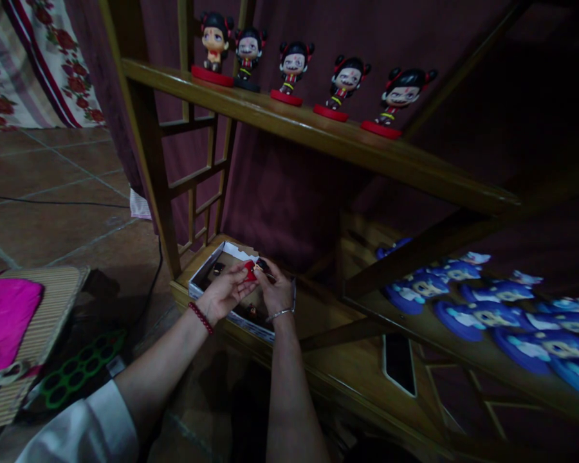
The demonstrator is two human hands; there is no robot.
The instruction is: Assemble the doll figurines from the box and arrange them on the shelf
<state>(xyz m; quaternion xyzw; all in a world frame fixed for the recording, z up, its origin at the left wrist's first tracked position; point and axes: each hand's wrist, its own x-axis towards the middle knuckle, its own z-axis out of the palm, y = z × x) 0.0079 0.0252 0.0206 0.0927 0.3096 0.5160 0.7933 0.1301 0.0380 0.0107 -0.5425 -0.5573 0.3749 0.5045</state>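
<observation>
Over a shallow white cardboard box on the low shelf, both my hands meet around one small figurine with black hair and a red base. My left hand, with a dark red bead bracelet, has its fingers closed at the red base. The fingers of my right hand, which wears a silver bracelet, pinch the figurine's body. Whether body and base are joined is hidden by my fingers. Inside the box lie a small dark-haired figurine and another small piece by the near wall.
Several black-haired figurines on round bases line the upper wooden shelf. Blue figurines crowd the right shelf. A phone lies on the lower board. At left are a striped bench with pink cloth and a green rack.
</observation>
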